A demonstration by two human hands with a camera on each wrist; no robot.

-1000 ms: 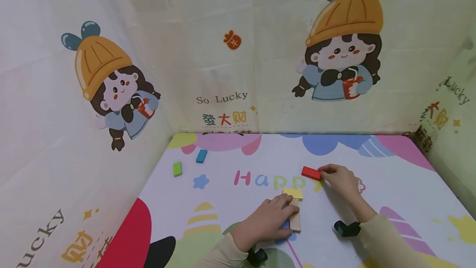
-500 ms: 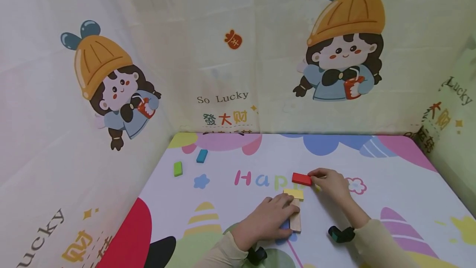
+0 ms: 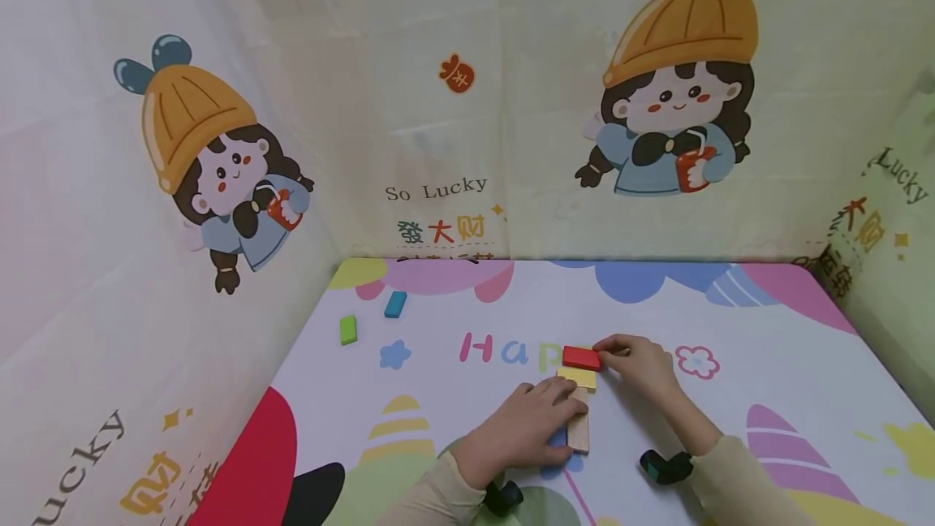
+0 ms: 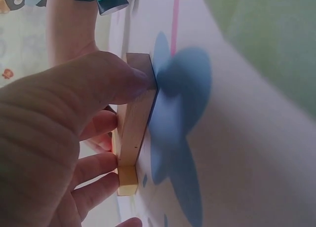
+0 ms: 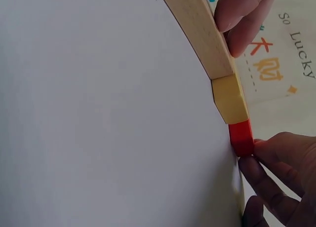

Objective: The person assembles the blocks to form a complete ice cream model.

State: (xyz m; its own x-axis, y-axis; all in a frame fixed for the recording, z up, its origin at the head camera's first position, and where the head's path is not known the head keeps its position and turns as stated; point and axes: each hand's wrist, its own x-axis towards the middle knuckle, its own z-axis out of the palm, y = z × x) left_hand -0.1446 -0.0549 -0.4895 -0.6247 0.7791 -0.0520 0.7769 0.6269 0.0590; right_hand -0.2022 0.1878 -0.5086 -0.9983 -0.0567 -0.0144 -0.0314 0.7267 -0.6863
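Observation:
The plain wooden block lies lengthwise on the table, with the yellow block crosswise at its far end. My left hand rests along the wooden block; in the left wrist view its thumb lies on one end of that block and fingertips touch its side near the yellow block. My right hand pinches the right end of the red block, just beyond the yellow one. The right wrist view shows the red block against the yellow block.
A green block and a blue block lie at the far left of the patterned table. A printed cloth stands behind it and at both sides.
My right hand has moved left and slightly nearer, bringing the red block from the right to the far side of the yellow block. My left hand has stayed in place.

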